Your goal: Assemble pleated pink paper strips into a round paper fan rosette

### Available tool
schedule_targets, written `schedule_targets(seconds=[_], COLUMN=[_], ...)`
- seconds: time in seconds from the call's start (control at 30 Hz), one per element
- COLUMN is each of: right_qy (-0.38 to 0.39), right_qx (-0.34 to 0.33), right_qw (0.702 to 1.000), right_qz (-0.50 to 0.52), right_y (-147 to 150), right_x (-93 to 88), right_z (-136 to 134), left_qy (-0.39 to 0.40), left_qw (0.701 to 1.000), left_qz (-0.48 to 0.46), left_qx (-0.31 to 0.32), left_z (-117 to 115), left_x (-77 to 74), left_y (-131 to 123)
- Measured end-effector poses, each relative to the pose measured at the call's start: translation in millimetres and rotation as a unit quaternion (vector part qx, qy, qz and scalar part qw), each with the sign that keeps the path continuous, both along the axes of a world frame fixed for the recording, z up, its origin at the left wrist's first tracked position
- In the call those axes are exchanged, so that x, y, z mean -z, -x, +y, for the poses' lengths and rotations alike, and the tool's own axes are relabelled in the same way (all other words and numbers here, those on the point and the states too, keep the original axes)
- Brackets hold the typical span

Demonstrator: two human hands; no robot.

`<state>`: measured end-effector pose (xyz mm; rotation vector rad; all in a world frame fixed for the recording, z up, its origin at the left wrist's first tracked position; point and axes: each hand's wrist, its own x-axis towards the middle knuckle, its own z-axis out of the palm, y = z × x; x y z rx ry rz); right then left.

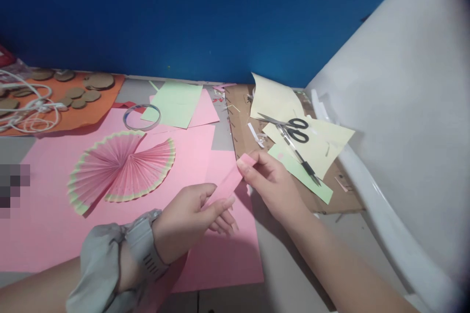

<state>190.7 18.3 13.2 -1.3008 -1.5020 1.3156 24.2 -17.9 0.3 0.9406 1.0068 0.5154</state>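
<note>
A narrow pink paper strip (228, 179) is stretched between my two hands above the pink paper sheets. My left hand (198, 212) pinches its lower end between thumb and fingers, and a grey watch and a scrunchie sit on that wrist. The upper end is gripped by the thumb and forefinger of my right hand (270, 181). To the left, a pleated paper fan (125, 168), pink with a green and yellow edge, lies spread in two sections on the large pink sheet (40, 234).
Scissors (299, 129) and a pen (297, 154) lie on cream paper (326, 137) over cardboard (238, 107) at right. A tape roll (141, 117) rests near light green paper (176, 102). Cardboard discs (98, 81) and white cord (36, 107) are on orange paper (110, 102). A blue wall (183, 19) stands behind.
</note>
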Motion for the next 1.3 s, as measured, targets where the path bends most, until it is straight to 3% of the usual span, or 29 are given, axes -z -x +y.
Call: schedule_targets(seconds=[0.57,0.77,1.1,1.3], right_qy=[0.018,0.022,-0.019,-0.002], right_qx=[0.014,-0.036,-0.037,-0.063], right_qw=[1.000,0.999,0.999,0.997], right_qz=[0.008,0.030,-0.006,-0.033], right_y=[6.9,10.9,11.1,7.0], right_x=[7.9,9.3,9.1,3.7], right_z=[-4.5,-8.4,-6.4,-4.4], left_qy=[0.002,-0.059,-0.082,-0.111], left_qw=[0.999,0.998,0.996,0.993], left_qz=[0.005,0.024,0.029,0.030], left_qx=[0.052,-0.014,0.010,0.010], left_z=[-8.2,-2.6,-1.0,-2.5], left_x=[-3.6,-11.7,-9.2,-8.2], left_y=[-9.0,-4.2,-2.9,-3.1])
